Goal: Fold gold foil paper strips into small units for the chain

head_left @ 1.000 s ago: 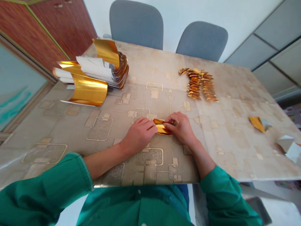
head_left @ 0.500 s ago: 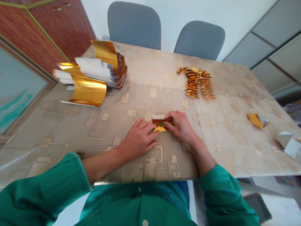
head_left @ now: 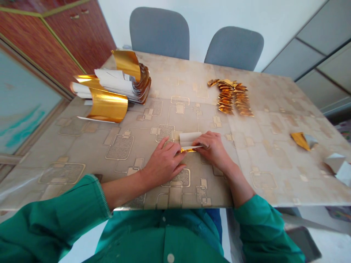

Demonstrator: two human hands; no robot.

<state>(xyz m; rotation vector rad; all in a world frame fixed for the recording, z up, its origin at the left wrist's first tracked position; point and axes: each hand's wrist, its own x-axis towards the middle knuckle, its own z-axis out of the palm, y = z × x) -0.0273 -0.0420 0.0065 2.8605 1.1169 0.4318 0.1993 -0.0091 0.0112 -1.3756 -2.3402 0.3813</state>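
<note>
The person's left hand [head_left: 163, 164] lies open and nearly flat on the table [head_left: 263, 179], fingers spread, with its fingertips at the left end of a folded strip of foil paper [head_left: 189, 140]. The right hand [head_left: 211, 148] is closed over the strip's right end, its fingers curled down and pinching the paper against the tabletop. The strip lies between the two hands, a little in from the table's near edge and about midway along it, white backing up and a thin gold band showing along its lower fold. Toward the far left corner sits a bundle of curled gold-and-white foil sheets [head_left: 109, 106], its gold faces catching the light. Near the far edge, right of center, runs a long overlapping row of small folded gold pieces [head_left: 233, 96] – well apart from both hands. By the right edge lie a gold-and-silver folded piece [head_left: 301, 141] and, just beyond it, pale silver folded pieces [head_left: 336, 166], the last partly cut off by the frame. Two grey chairs [head_left: 159, 34] stand beyond the far edge.
</note>
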